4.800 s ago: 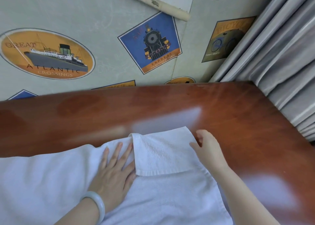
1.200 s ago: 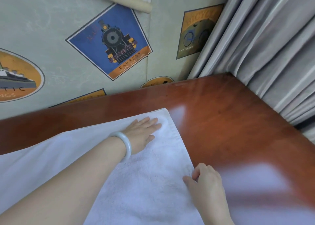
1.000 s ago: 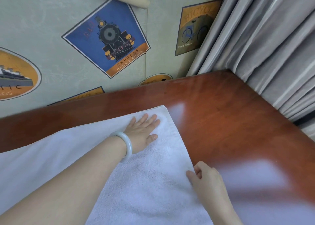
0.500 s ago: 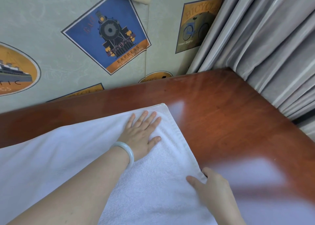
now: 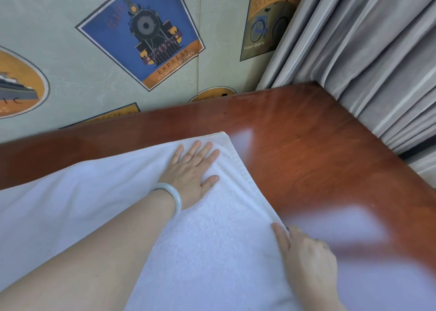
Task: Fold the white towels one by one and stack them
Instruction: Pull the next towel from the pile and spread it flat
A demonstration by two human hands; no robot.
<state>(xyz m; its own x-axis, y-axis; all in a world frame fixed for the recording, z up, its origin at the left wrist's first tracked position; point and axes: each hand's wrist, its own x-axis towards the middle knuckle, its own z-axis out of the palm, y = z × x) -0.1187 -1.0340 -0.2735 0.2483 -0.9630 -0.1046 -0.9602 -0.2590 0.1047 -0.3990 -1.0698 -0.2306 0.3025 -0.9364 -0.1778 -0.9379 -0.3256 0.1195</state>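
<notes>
One white towel (image 5: 212, 240) lies spread on the worktop (image 5: 318, 157), left hand (image 5: 191, 171) flat near its far right corner, right hand (image 5: 306, 258) at its right edge, grip unclear; folding seems barely begun, no stack visible.

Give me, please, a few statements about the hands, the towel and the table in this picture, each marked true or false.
1. The left hand lies flat on the white towel with its fingers straight. True.
2. The right hand is raised well clear of the towel. False: it is down at the towel's right edge, with the thumb touching the hem.
3. A pale bangle sits on the left wrist. True.
4. The towel is draped over the curtain. False: it lies spread on the reddish wooden table, and the grey curtain hangs beside the table, apart from the towel.
</notes>
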